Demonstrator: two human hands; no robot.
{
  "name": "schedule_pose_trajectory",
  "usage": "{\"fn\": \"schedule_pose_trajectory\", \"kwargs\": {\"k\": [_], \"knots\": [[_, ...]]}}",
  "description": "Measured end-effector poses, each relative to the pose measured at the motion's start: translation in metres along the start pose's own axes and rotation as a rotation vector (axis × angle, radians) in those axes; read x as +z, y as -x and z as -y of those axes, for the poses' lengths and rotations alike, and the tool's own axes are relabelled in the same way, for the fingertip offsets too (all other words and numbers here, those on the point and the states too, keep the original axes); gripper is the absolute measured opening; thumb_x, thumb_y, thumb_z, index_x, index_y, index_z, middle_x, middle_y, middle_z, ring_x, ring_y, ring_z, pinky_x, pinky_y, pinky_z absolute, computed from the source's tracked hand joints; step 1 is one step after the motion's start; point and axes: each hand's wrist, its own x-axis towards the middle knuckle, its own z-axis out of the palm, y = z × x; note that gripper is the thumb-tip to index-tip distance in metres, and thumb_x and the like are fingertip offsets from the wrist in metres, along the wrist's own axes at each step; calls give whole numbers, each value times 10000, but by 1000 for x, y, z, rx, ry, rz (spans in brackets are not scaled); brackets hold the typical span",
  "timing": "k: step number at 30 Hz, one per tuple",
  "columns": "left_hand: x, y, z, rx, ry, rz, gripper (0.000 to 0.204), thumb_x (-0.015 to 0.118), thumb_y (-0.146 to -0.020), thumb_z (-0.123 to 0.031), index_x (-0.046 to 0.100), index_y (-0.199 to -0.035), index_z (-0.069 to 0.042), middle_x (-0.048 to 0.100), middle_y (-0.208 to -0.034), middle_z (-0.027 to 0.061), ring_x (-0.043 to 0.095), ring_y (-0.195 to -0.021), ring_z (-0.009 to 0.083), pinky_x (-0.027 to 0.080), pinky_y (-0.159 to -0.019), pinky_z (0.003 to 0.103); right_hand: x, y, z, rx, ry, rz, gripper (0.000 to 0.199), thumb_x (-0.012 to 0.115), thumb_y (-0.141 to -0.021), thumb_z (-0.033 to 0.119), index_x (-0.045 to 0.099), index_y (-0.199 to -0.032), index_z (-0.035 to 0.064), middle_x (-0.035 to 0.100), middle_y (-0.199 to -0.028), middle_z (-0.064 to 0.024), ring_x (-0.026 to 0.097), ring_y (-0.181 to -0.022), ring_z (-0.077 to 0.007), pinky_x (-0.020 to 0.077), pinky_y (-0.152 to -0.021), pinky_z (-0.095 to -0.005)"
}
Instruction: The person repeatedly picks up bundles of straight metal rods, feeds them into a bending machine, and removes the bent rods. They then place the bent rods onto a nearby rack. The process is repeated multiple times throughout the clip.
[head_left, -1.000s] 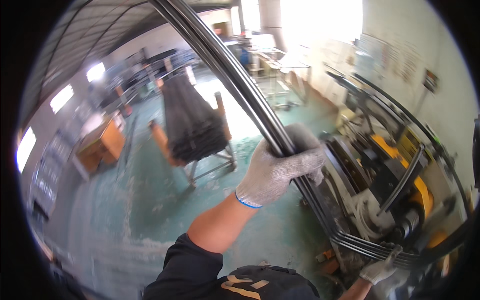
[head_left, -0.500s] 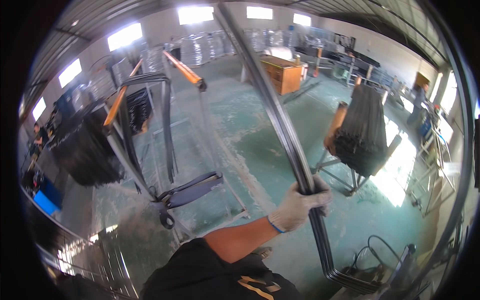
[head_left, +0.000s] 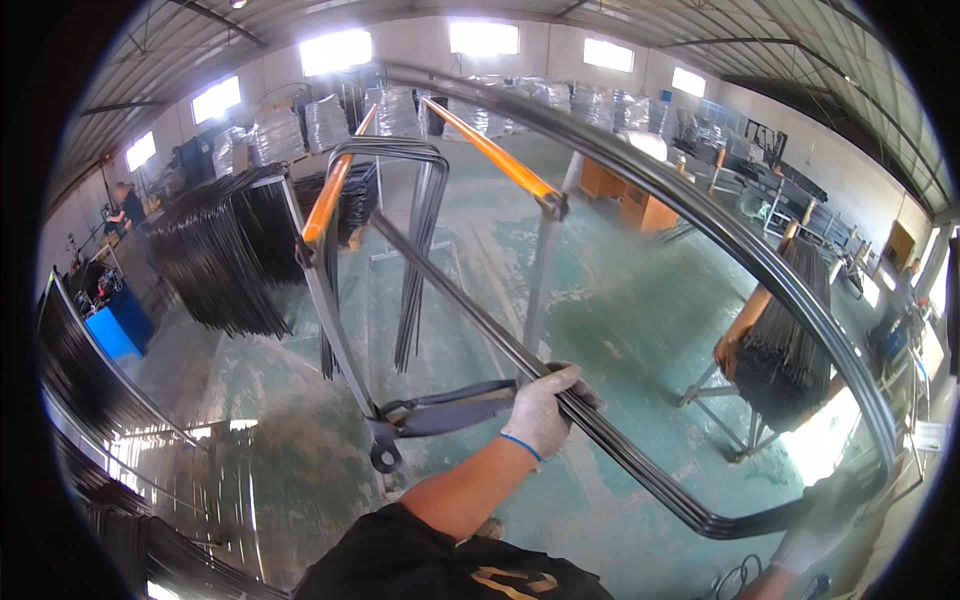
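Observation:
A bundle of dark, thin metal rods bent into a U (head_left: 640,458) spans the space before me. My left hand (head_left: 545,412), in a pale glove with a blue cuff edge, is wrapped round its shorter-looking leg. At the lower right, near the other bend, my right hand (head_left: 822,518) grips the same bundle; it is gloved too and somewhat blurred. Both legs reach away to the far left, toward a metal stand with two orange bars (head_left: 490,150). Similar bent rods (head_left: 425,200) hang over the stand's left bar. A grey strap-like piece (head_left: 450,415) lies low across the stand, just left of my left hand.
On the left, a rack holds a thick mass of black rods (head_left: 220,255), near a blue box (head_left: 120,322). Another loaded stand with rods (head_left: 785,350) is at right. An orange-brown desk (head_left: 645,208) and wrapped pallets (head_left: 275,135) stand farther back. People work at both sides.
The rod bundle has swung from upright to slanting left, its legs now spread in view. My left hand has moved left and my right hand has come into view on the bundle.

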Motion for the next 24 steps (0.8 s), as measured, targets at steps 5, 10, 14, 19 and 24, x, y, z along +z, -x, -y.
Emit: {"fn": "schedule_pose_trajectory", "kwargs": {"k": [5,10,14,19,24], "knots": [[-40,-52,-92,52,295,-85,73,644,-1055,-108,611,-1025,-52,613,-825,83,663,-822,323,587,-921,563,145,0,134,-244,-136,249,262,689,-1106,226,720,-1206,-13,655,-848,-5,572,-720,-104,472,-668,-295],[-115,-92,-175,175,521,-102,128,611,-1047,-71,573,-928,-44,596,-797,62,599,-797,279,549,-943,485,291,45,288,-685,-90,515,208,687,-1044,181,711,-1165,13,776,-1064,-246,754,-942,-445,581,-862,-486],[-162,-135,-206,266,542,-229,196,591,-1057,-85,607,-866,-43,639,-771,92,656,-800,291,580,-879,462,383,96,339,-793,-239,737,280,629,-1019,113,619,-1284,25,756,-1015,-285,748,-954,-500,589,-882,-587],[-258,-150,-219,307,534,-424,240,588,-1052,-118,653,-826,-69,662,-737,70,667,-712,254,589,-752,405,478,198,293,-896,-100,1011,277,516,-1057,129,665,-1281,61,784,-1026,-227,794,-911,-408,638,-803,-534],[-261,-168,-167,208,345,-522,239,607,-1064,-214,790,-988,-82,765,-859,54,699,-728,185,589,-679,316,559,254,225,-881,-251,1013,230,572,-986,65,676,-1186,17,757,-1015,-193,784,-925,-364,641,-800,-476]]}}
